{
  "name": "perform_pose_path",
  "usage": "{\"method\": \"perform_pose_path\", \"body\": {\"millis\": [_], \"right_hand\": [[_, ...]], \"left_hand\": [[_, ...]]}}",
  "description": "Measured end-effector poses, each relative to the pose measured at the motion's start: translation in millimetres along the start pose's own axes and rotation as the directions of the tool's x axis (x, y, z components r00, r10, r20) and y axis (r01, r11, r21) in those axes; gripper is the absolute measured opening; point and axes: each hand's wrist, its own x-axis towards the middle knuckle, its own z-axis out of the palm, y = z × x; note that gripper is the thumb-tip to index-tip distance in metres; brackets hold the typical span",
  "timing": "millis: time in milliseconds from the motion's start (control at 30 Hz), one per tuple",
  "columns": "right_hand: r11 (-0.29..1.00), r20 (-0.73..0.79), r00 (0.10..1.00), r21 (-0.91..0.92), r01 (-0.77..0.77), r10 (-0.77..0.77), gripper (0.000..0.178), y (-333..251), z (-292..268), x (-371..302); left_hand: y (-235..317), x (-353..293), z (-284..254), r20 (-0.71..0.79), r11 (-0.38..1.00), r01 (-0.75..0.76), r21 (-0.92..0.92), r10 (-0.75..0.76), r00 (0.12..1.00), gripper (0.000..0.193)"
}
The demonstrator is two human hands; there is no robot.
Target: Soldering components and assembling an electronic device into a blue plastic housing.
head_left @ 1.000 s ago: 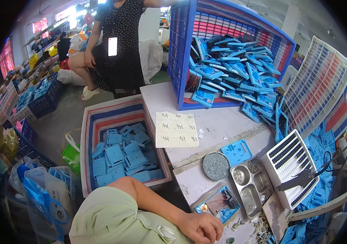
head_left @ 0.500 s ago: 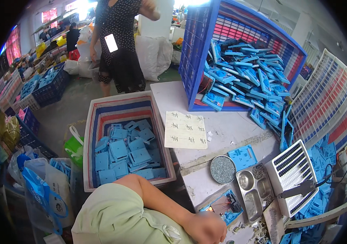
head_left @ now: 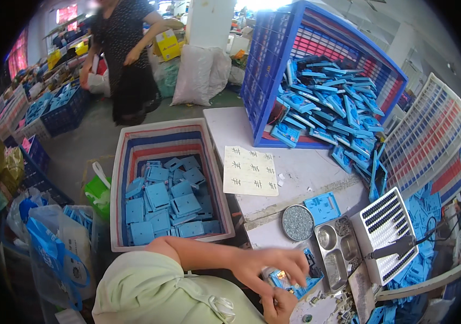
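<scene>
My left hand point(head_left: 270, 268) is stretched over an opened blue plastic device case point(head_left: 312, 281) on the table, its fingers bent and apart. The case has dark parts inside and a small glowing spot near my fingers. Close below, at the lower edge, my right hand point(head_left: 279, 306) has its fingers closed together near my left thumb; anything between them is hidden. Beside the case lies a divided metal tray point(head_left: 337, 243) with small metal parts in some compartments. A round tin point(head_left: 298, 222) of small grey parts and a flat blue plastic panel point(head_left: 322, 207) sit just beyond.
A lined crate point(head_left: 120, 189) of blue cases stands left of the table. At the back, a tipped blue crate point(head_left: 265, 70) spills blue devices. A marked paper sheet point(head_left: 250, 171), a white rack point(head_left: 384, 227) and a dark corded tool point(head_left: 395, 248) are near. A person point(head_left: 125, 54) stands behind.
My left hand has moved up over the device case and its fingers have spread. My right hand has come into sight below it. The person behind has moved left.
</scene>
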Motion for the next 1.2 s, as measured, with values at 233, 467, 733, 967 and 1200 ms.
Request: {"method": "perform_pose_path", "body": {"millis": [233, 467, 733, 967, 1200], "right_hand": [[0.982, 0.029, 0.995, 0.161, 0.095, -0.101, 0.009, -9.1, 6.8, 22.2], [0.976, 0.049, 0.99, 0.182, 0.122, -0.133, 0.01, -15.9, 10.4, 23.9], [0.979, 0.024, 0.995, 0.18, 0.096, -0.102, 0.009, -3.7, 8.4, 19.2], [0.987, 0.025, 0.997, 0.145, 0.067, -0.071, 0.01, -13.9, 9.3, 22.6], [0.992, 0.091, 0.994, 0.113, 0.051, -0.062, 0.01, -7.8, 8.8, 27.2]], "left_hand": [[115.0, 17.5, -17.2, 0.117, 0.631, -0.764, 0.137, 0.755, 0.645, 0.042], [140.3, 32.2, -14.7, 0.415, 0.736, -0.656, 0.167, 0.551, 0.724, 0.007], [129.8, 35.2, -0.5, 0.265, 0.722, -0.676, 0.147, 0.63, 0.73, 0.006], [99.8, 7.6, -12.1, 0.196, 0.683, -0.663, 0.308, 0.636, 0.746, 0.034], [31.8, -54.1, -18.5, -0.312, 0.937, -0.019, 0.35, 0.136, 0.94, 0.069]]}}
